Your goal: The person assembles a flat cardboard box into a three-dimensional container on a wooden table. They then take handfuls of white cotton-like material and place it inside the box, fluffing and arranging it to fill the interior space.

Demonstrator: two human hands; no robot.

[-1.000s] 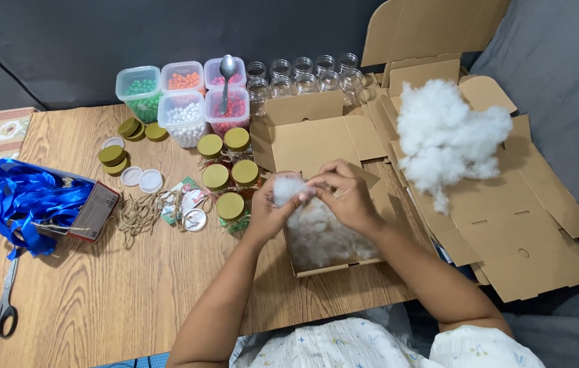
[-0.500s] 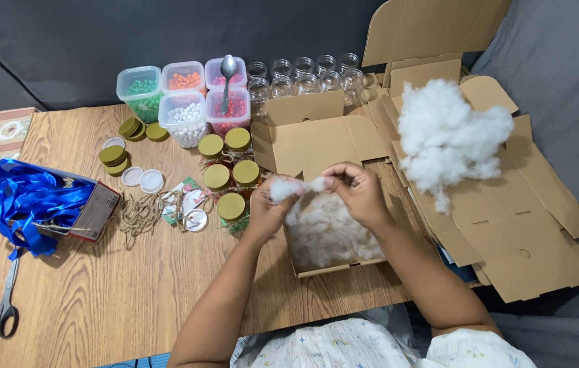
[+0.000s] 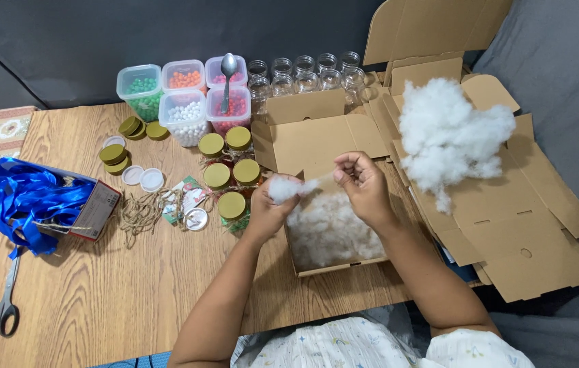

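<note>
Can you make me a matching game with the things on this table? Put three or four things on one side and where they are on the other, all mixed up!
Things:
1. scissors
2. spoon
3. blue ribbon
4. small tuft of white stuffing

Places:
A. in an open box at the table's left side
B. on top of the bead tubs
C. held in the left hand
D. at the table's near left edge

Pairs: 1-D, 2-B, 3-A, 4-C

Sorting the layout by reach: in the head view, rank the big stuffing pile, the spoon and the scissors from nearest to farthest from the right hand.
From the right hand:
1. Big stuffing pile, just to its right on the cardboard.
2. Spoon, up-left atop the bead tubs.
3. Scissors, far left table edge.
</note>
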